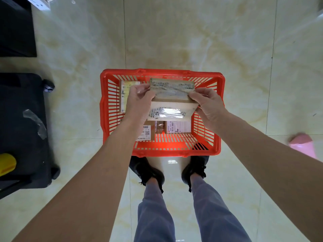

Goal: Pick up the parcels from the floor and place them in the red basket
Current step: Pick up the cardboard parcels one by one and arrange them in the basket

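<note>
The red basket (176, 151) stands on the floor just in front of my feet. Over its middle I hold a brown cardboard parcel (172, 99) wrapped with shiny printed tape. My left hand (139, 100) grips its left end and my right hand (208, 103) grips its right end. Inside the basket lie other parcels: one with a white label (126, 95) at the far left, and two labelled ones, one (147, 133) at the near middle and one (177, 127) to its right, partly hidden under the held parcel.
A black wheeled case (22, 128) with a yellow object (7, 164) on it stands at the left. Dark furniture (16, 28) fills the far left corner. Something pink (303, 144) lies at the right edge. Glossy marble tiles (192, 32) stretch beyond the basket.
</note>
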